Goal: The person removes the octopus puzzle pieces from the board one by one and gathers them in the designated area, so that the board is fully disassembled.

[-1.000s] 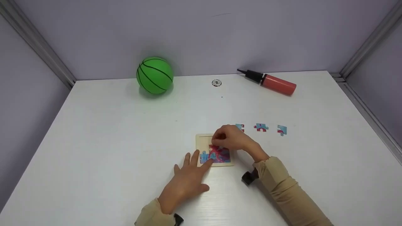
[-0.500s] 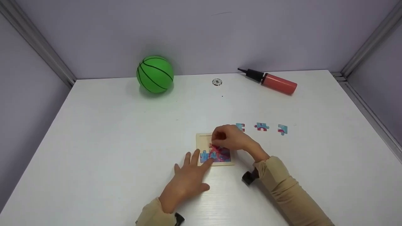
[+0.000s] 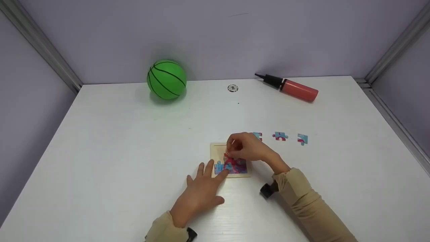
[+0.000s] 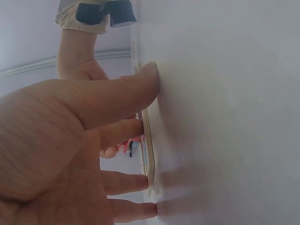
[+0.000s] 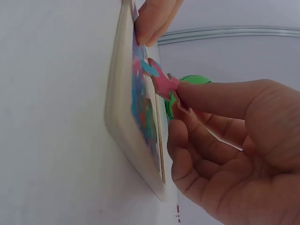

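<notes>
White tabletop bears a wooden tray; the left hand, fingers spread, touches its near-left part. Over the tray, the right hand pinches a pinkish-red puzzle piece. Three loose pieces lie beyond the tray, rightward.

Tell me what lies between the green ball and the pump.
A round black-and-white chip lies between the green ball and the pump, touching neither; the head view shows it.

Free table left of left hand, right hand blocking upper right of tray, loose puzzle pieces beyond.
</notes>
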The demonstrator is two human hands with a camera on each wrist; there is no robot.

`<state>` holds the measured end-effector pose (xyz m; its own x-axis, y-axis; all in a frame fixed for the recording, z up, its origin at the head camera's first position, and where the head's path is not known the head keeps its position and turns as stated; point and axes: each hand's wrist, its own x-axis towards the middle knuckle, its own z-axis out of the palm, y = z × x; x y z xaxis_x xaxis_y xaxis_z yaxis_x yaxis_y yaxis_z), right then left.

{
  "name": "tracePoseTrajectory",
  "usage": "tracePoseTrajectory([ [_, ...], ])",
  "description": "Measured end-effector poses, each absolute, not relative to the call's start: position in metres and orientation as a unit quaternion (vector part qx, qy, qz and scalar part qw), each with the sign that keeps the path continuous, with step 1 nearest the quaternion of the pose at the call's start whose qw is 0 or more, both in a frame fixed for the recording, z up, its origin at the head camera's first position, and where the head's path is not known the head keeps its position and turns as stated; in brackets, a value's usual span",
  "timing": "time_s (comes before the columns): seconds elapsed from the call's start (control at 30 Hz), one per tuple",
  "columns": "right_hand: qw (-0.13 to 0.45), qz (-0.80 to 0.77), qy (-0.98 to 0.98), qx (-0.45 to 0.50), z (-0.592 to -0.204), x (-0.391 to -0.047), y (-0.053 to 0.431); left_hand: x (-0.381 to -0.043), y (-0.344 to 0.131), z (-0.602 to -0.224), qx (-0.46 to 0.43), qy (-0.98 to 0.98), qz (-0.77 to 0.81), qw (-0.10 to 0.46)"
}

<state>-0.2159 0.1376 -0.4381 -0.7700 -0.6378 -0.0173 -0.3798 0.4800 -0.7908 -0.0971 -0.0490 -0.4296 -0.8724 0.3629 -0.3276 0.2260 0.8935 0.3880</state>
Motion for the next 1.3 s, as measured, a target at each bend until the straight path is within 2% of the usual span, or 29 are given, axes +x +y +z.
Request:
tracePoseTrajectory([
  [0.33, 0.216, -0.493, 0.794, -0.283, -0.439, -0.219, 0.142, -0.098, -0.049, -0.429, 0.151, 0.95, 0.178, 0.207],
  [0.73, 0.207, -0.504, 0.798, -0.256, -0.437, -0.213, 0.161, -0.098, -0.049, -0.428, 0.152, 0.949, 0.18, 0.211],
  [1.3, 0.201, -0.504, 0.816, -0.199, -0.438, -0.212, 0.217, -0.096, -0.049, -0.426, 0.148, 0.95, 0.189, 0.201],
])
